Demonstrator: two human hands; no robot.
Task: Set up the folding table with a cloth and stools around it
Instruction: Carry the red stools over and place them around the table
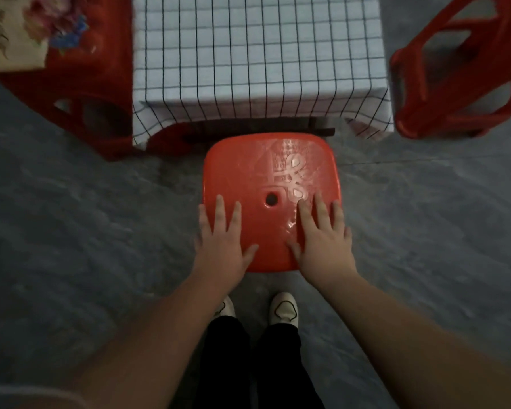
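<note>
Cloth [257,54], white with a dark grid, covered the folding table and hung over its near edge. Red stools stood at the table's left [80,93] and right [455,69] sides, the left one blurred, perhaps carrying a floral cushion. A third red stool [266,172] sat against the near edge, left hand [222,246] and right hand [322,243] pressing flat, fingers spread, on its seat.

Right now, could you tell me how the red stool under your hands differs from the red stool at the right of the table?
The stool under the hands stands upright, its seat facing up; the stool at the right looks tipped, its legs and open frame showing. The left hand and right hand rest flat on the first; nothing touches the second. The first sits at the near edge of the checked cloth, the second beside its right edge. Both are red plastic.
</note>
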